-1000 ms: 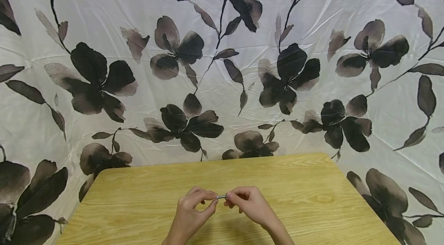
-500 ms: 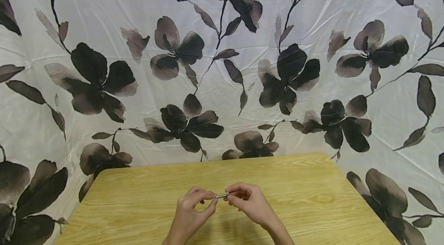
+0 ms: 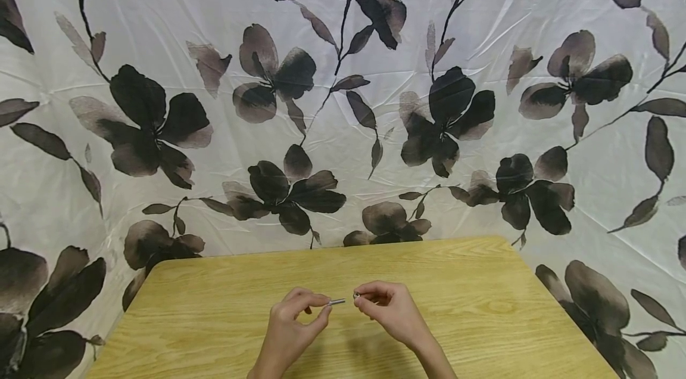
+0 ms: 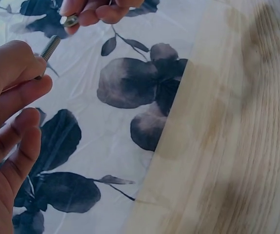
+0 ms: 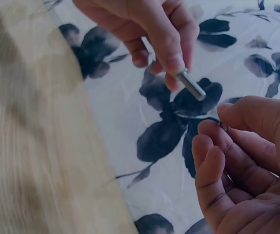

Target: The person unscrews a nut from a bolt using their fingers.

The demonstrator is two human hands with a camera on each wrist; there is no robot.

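My left hand [image 3: 292,322] pinches a threaded bolt [image 3: 337,301] between thumb and forefinger, its free end pointing right. In the left wrist view the thread of the bolt [image 4: 50,47] shows clearly; the end inside the fingers is covered. Facing it, my right hand [image 3: 392,313] pinches a small shiny metal nut [image 3: 356,295]. A short gap separates nut and bolt. From the right wrist, fingertips hide most of the nut, while the bolt [image 5: 193,87] stands out from the left fingers. Both hands are held above the table.
Below the hands lies a wood-grain table [image 3: 214,307] with rounded far corners. A white cloth [image 3: 364,146] printed with dark flowers hangs behind it and along both sides.
Earlier the nut was at the bolt's right end, with the right fingers around it. Now the right hand has drawn slightly right with the nut, and the left hand slightly left.
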